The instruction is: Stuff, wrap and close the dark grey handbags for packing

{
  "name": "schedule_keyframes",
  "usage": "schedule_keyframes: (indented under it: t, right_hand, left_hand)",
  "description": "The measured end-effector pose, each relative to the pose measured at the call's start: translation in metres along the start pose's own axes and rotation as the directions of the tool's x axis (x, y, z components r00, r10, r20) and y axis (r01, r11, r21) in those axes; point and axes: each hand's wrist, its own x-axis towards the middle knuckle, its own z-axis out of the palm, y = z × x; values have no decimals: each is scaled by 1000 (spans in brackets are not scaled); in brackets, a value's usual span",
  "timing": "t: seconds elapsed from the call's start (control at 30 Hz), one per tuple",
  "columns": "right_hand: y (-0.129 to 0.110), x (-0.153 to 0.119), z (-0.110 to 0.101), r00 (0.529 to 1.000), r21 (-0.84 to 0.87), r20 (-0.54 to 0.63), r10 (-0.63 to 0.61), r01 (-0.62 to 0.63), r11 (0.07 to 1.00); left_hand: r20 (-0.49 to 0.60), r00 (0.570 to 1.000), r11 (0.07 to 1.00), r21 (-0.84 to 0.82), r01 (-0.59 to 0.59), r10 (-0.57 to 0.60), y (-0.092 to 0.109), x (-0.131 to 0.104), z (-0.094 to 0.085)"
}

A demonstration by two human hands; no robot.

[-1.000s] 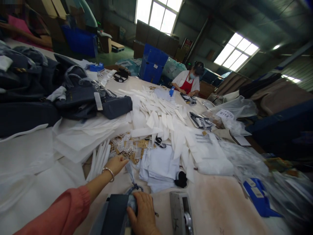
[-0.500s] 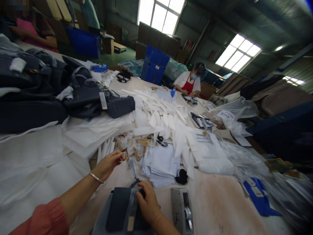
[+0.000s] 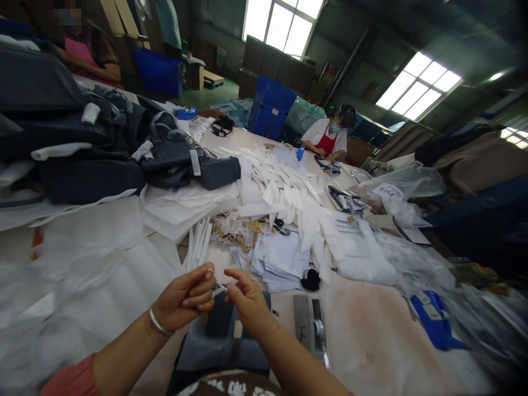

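Inspecting from the white string (image 3: pixel 210 270) outward: it is in the left hand (image 3: pixel 190 298), above the dark bag (image 3: pixel 223 352) and near the wearer's body. The left thumb and forefinger are clamped on the string, its other fingers curled in; the pinch appears to keep the loop standing clear. A small tag (image 3: pixel 218 289) shows between the hands. The right hand (image 3: pixel 248 302) has its forefinger and thumb apart; whether it touches the tag cannot be told. The bag lies directly beneath both hands, presumably to keep it within reach.

Right of the bag, a grey holder (image 3: pixel 303 316), open at the top, contains a silvery roll (image 3: pixel 318 328). Beyond the bag, a stack of white sheets (image 3: pixel 280 258) lies beside a heap of tags (image 3: pixel 243 231), seemingly grouped for easy picking. White strips (image 3: pixel 284 184) are spread behind them. Dark bags (image 3: pixel 93 179) are piled at left, white wrapping on some handles.

Containers: a clear plastic bag (image 3: pixel 396 203) at right bears handwriting on a label; its contents are indistinct. Two blue bins, one upright (image 3: pixel 270 110) and one farther left (image 3: pixel 159 71), stand beyond the table (image 3: pixel 363 324); their insides are not visible. A co-worker (image 3: pixel 325 140) in a red apron handles dark items at the far side.
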Motion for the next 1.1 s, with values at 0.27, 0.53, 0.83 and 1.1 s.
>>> schedule_keyframes:
  t: [0.27, 0.53, 0.83, 1.1]
  right_hand:
    - [-15, -14, 8, 999, -36, 31, -9, 10, 999]
    - [-39, -38, -3, 996, 16, -92, -12, 13, 1000]
    - [-17, -71, 17, 988, 152, -74, 136, -124, 981]
    - [27, -95, 21, 931, 75, -238, 278, -268, 961]
  left_hand:
    - [-12, 997, 985, 155, 80, -79, -12, -9, 12]
    - [-90, 814, 287, 953, -97, 574, -20, -18, 7]
    - [13, 900, 445, 866, -228, 435, -102, -39, 21]
    - [58, 951, 60, 995, -80, 304, -93, -53, -10]
